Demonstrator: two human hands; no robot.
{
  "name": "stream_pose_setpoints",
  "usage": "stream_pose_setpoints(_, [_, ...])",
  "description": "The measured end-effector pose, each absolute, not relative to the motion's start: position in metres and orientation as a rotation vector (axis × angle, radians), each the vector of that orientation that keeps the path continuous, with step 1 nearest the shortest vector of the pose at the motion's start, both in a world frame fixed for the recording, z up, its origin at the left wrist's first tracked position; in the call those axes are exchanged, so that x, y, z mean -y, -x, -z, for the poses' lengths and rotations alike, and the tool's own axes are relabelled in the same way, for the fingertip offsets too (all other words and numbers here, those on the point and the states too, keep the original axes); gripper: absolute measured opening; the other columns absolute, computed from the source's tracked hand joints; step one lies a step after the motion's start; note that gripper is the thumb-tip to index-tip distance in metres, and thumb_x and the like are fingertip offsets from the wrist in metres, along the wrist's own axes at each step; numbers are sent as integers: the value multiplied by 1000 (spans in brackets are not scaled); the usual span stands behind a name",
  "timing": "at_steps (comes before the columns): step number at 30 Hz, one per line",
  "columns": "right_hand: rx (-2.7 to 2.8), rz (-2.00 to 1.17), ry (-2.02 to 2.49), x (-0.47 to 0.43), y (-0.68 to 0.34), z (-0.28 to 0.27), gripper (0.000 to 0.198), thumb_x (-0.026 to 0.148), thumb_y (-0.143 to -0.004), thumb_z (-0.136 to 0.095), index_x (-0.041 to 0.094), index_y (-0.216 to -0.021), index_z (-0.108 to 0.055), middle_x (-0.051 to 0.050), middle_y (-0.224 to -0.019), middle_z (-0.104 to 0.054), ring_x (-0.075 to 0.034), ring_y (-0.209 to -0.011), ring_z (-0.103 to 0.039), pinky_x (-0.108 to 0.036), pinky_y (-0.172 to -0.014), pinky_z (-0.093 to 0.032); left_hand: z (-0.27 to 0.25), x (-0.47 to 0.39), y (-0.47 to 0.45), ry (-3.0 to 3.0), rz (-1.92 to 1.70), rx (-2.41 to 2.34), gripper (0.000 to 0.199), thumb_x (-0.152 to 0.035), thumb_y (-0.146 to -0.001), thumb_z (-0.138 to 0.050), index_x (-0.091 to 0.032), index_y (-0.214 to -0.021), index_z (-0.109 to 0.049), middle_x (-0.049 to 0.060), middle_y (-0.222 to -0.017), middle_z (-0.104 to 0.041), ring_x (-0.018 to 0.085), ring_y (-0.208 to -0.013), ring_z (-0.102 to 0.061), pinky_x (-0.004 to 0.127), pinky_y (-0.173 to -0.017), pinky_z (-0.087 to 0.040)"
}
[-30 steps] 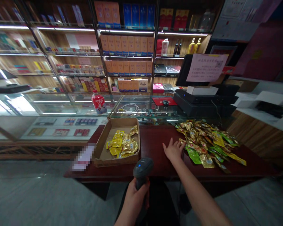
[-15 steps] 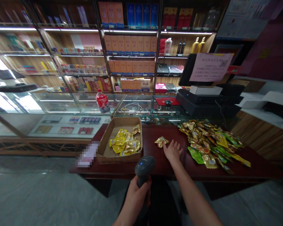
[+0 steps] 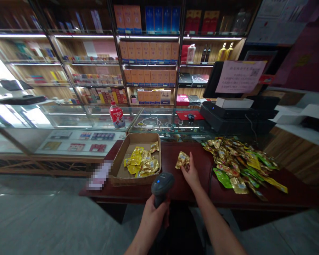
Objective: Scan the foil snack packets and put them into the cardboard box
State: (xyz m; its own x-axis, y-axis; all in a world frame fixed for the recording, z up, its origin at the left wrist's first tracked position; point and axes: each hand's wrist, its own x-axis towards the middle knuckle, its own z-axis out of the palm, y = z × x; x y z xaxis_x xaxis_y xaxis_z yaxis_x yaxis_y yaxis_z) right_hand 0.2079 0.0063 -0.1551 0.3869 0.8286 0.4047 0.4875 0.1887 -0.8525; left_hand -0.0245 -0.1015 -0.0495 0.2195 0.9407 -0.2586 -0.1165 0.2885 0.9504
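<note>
My left hand is wrapped round the handle of a dark barcode scanner, its head upright with a small blue light, just off the table's near edge. A gold foil snack packet is pinched at its lower right by my right hand, above the dark red table. To the left, a cardboard box contains several yellow and gold packets. Right of my hand lies a large heap of gold, yellow and green snack packets.
Behind the table runs a glass display counter with a red-labelled bottle, a white cable and a mouse on top. A monitor bearing a paper sign stands back right. Stocked shelves line the wall.
My right hand has taken hold of the gold packet, which lay flat on the table, and tipped it up. The scanner stays in my left hand. The view has shifted slightly.
</note>
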Motion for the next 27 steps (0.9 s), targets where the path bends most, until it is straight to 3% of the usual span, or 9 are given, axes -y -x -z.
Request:
stream_pose_setpoints(5, [1381, -243, 1426, -7, -207, 153, 64, 26, -89, -56, 27, -152, -45, -12, -140, -59, -26, -128, -59, -45, -110, -47, 35, 95, 25, -1015, -934, -1078, 37, -47, -65, -76, -19, -74, -55, -6, -45, -54, 10, -30, -45, 20, -30, -36])
stream_pose_setpoints(10, [1378, -244, 1418, -6, -206, 154, 69, 22, -88, -58, 28, -154, -41, -10, -148, -55, -26, -137, -52, -46, -114, -44, 30, 91, 23, -1031, -915, -1069, 35, -45, -67, -74, -19, -78, -55, -6, -48, -54, 11, -32, -47, 20, -31, -36])
stream_pose_setpoints(14, [1399, -237, 1391, -7, -207, 159, 71, 20, -88, -58, 27, -156, -38, -11, -149, -54, -26, -135, -54, -45, -111, -47, 32, 90, 20, -1093, -877, -1062, 30, -43, -70, -70, -18, -77, -55, -7, -48, -53, 10, -32, -46, 20, -32, -37])
stream_pose_setpoints(22, [1399, -259, 1370, -7, -205, 155, 69, 19, -86, -59, 31, -153, -43, -9, -148, -56, -26, -139, -52, -47, -114, -44, 33, 86, 15, -1154, -893, -1095, 29, -44, -74, -68, -20, -73, -52, -7, -45, -51, 9, -31, -44, 19, -32, -34])
stream_pose_setpoints(24, [1350, -318, 1348, -7, -206, 156, 71, 23, -85, -62, 31, -153, -43, -9, -147, -57, -27, -135, -55, -48, -112, -46, 32, 85, 16, -1147, -908, -1093, 29, -44, -74, -68, -19, -74, -52, -7, -46, -51, 9, -31, -44, 19, -32, -34])
stream_pose_setpoints(27, [1171, -507, 1293, -10, -206, 158, 86, 31, -81, -70, 29, -158, -31, -13, -140, -62, -28, -112, -70, -47, -98, -57, 35, 88, 23, -1106, -926, -1082, 30, -44, -73, -71, -19, -76, -54, -7, -48, -52, 10, -32, -46, 19, -32, -35])
